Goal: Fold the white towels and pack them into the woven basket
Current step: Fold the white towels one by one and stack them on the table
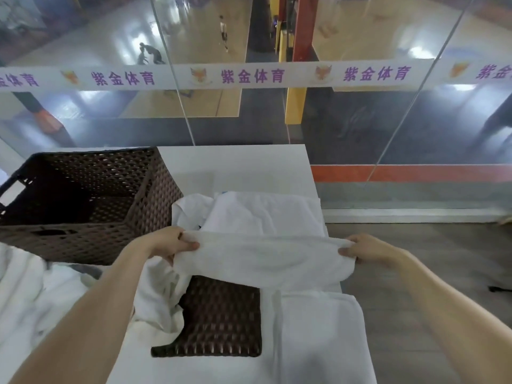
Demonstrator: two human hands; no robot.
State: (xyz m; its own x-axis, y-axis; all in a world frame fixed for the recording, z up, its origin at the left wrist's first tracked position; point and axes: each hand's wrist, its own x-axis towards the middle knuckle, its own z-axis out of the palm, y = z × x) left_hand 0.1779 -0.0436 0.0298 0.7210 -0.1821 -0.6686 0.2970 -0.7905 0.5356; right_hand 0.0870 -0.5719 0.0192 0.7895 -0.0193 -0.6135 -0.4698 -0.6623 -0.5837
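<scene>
Both hands, left hand (171, 243) and right hand (365, 249), pinched the ends of a white towel (260, 261) stretched above the table (235, 167) beside the apparently empty woven basket (83, 239); matching corners squarely before creasing seemed advisable.

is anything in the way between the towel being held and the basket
Nothing visible does. The towel, gripped by the left hand and right hand, hangs just right of the basket, whose open top shows nothing inside.
</scene>
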